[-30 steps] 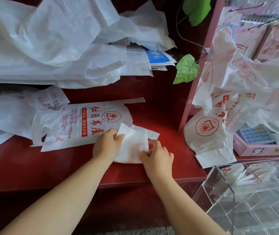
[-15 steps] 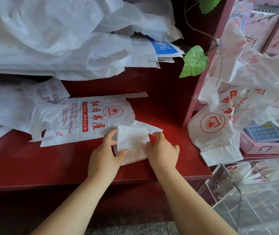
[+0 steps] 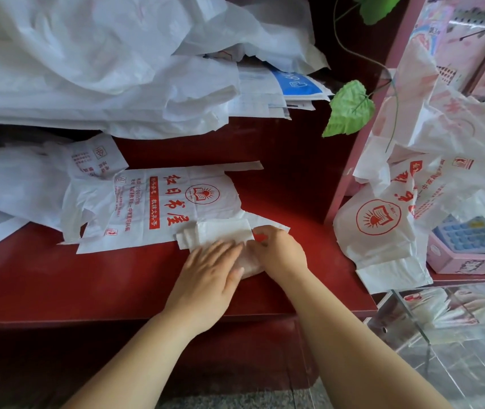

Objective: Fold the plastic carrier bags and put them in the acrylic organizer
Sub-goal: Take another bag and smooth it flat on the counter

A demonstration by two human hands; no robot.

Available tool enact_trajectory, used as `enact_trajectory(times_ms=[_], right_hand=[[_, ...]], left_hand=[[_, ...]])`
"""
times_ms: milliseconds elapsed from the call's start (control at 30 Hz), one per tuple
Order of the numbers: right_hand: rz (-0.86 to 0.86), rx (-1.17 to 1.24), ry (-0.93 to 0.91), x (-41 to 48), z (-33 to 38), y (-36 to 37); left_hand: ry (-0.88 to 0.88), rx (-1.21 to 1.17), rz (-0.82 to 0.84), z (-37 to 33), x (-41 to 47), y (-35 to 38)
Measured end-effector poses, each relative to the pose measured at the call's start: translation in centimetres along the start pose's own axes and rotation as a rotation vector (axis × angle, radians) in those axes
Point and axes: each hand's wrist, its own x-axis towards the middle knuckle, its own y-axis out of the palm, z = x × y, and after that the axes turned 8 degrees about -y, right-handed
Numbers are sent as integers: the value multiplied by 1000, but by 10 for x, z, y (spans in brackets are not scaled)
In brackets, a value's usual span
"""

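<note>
The left hand (image 3: pixel 209 273) lay flat, grip spread, pressing the folded bag (image 3: pixel 220 233) on the table (image 3: pixel 117 278). The right hand (image 3: pixel 279 252) pinched its right edge. Folding looked nearly done; next it should go into the organizer (image 3: pixel 418 329), near right.

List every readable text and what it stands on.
"红日书屋": big red characters on the flat printed bag.
"教辅文具等": red band, same bag.
Its small print, the crumpled bag lettering, the blue sheet: too blurred.

folded bag (image 3: pixel 220 231) — thin matt crinkled plastic; shelf (image 3: pixel 58 278) — glossy red, smooth; organizer (image 3: pixel 412 317) — clear glossy acrylic
</note>
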Motion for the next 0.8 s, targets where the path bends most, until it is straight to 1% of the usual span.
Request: enact_trajectory(times_ms=[100, 300, 367, 433, 467, 500, 533, 567, 600, 667, 733, 800], right_hand=[[9, 39, -6, -2, 2, 0], [-7, -26, 14, -17, -2, -4], [-14, -90, -15, -22, -2, -4], [-31, -134, -63, -28, -3, -4], [-78, -130, -109, -32, -4, -3], [-157, -112, -197, -36, -6, 0], [-233, -92, -323, -40, -9, 3], [-254, -86, -443, -44, -11, 6], [-218, -104, -543, -48, -14, 12], [-90, -269, -657, -54, -19, 22], [21, -415, -691, -58, -16, 24], [71, -431, -709, -60, -11, 25]], left_hand=[[-94, 90, 98, 2, 4, 5], [-174, 146, 97, -3, -1, 4], [-186, 123, 111, -3, -2, 3], [-178, 163, 128, -3, -6, 3], [-162, 168, 129, -4, -11, 2], [-148, 178, 137, -3, -17, 1], [-143, 188, 130, 0, -23, 0], [-120, 178, 78, 4, -28, 0], [-71, 197, 42, 8, -33, -2], [-21, 145, 16, 17, -42, -4], [42, 66, -64, 30, -51, 0], [86, -32, -147, 41, -57, 1]])
